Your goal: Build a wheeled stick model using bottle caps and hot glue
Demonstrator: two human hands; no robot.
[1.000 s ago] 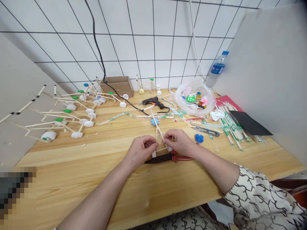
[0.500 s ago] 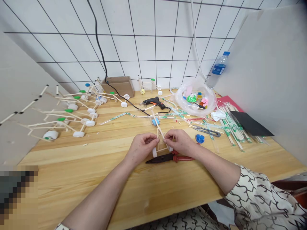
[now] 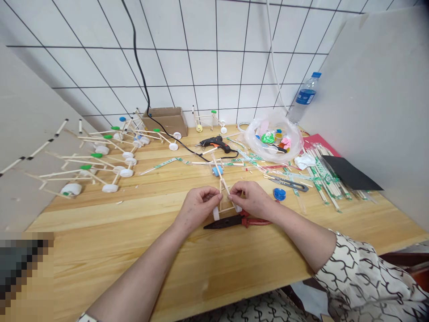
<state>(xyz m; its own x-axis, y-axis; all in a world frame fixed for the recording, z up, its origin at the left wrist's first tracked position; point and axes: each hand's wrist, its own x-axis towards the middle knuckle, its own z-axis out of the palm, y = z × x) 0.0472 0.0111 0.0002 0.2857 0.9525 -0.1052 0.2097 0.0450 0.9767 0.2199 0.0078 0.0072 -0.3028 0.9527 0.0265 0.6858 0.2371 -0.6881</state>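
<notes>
Between my hands stands a small tricycle model [image 3: 227, 209] built of wooden sticks, with white caps as rear wheels and a blue cap at its far end. My left hand [image 3: 201, 203] pinches its frame from the left with thumb and forefinger. From the other side my right hand [image 3: 251, 197] pinches a slanting stick of the same model. The fingers partly cover the joints. Just in front of the model lie pliers [image 3: 231, 222] with red handles, partly hidden under my right forearm. A blue bottle cap [image 3: 279, 193] rests to the right.
Several finished stick models [image 3: 97, 156] crowd the left side. A black glue gun [image 3: 216, 143] lies behind my hands, its cord running up the wall. At right are a plastic bag [image 3: 250, 138] of caps, thread snips [image 3: 288, 182], bundled chopsticks [image 3: 330, 179] and a water bottle [image 3: 304, 98].
</notes>
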